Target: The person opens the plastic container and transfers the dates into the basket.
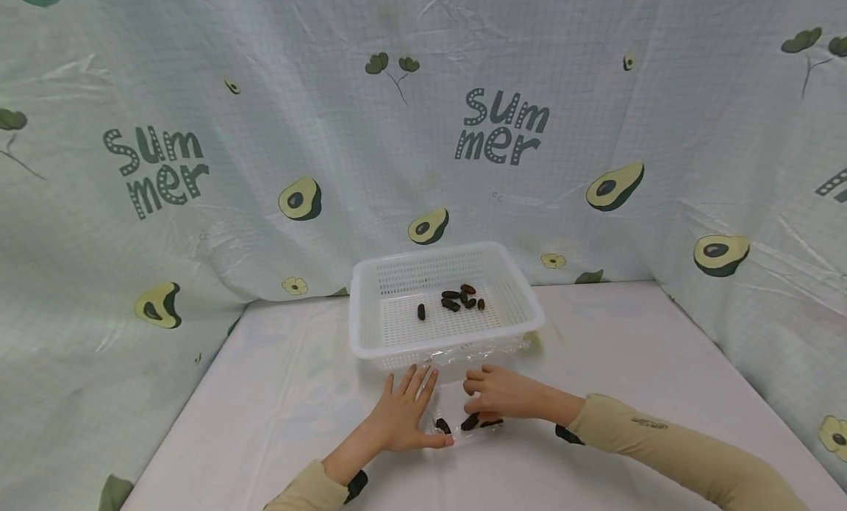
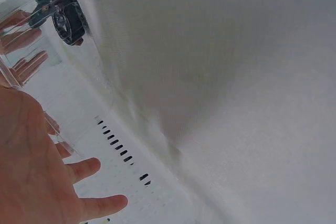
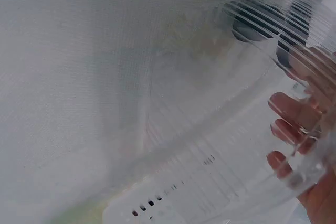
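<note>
A clear plastic container (image 1: 450,404) lies on the table between my hands, with several dark, wrinkled dates (image 1: 442,426) along its near side. My left hand (image 1: 400,415) is spread flat at its left edge, fingers straight and thumb pointing to the right. In the left wrist view a glossy date (image 2: 68,19) shows behind the clear wall. Over the container's right part is my right hand (image 1: 499,393), fingers bent, thumb close above a date. Through ribbed clear plastic (image 3: 247,129), the right wrist view shows its fingers apart; I cannot tell whether they pinch a date.
Just beyond the container stands a white perforated basket (image 1: 360,312), with several dates (image 1: 451,304) inside. White cloth covers the table (image 1: 278,393). A curtain (image 1: 370,165) printed with avocados and lettering hangs behind and at both sides.
</note>
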Tool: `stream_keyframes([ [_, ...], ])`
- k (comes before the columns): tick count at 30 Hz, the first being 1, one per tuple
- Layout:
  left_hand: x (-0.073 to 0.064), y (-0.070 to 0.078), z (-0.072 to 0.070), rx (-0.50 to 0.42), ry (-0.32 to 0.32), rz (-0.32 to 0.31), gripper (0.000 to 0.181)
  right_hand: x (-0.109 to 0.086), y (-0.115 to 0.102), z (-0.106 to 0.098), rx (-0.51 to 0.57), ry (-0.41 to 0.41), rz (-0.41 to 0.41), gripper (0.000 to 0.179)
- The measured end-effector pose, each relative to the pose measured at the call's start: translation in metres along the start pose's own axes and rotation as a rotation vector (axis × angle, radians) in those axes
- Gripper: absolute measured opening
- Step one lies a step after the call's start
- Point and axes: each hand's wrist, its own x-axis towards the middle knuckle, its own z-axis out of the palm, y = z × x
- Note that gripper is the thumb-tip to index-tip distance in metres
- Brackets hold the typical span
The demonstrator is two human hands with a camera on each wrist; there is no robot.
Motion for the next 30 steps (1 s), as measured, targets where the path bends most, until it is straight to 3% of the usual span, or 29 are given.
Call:
stream_keyframes([
  [16,0.001,-0.001,0.000,0.006,-0.011,-0.003,0.105,-0.033,0.013,-0.022,-0.010,0.144,0.065,0.017],
  [24,0.001,-0.001,0.001,0.003,0.006,0.009,0.105,-0.055,0.016,-0.035,0.030,0.172,0.144,0.027],
  [30,0.001,-0.001,0.001,-0.004,0.004,0.007,0.106,-0.073,0.017,-0.041,0.054,0.142,0.202,0.030],
])
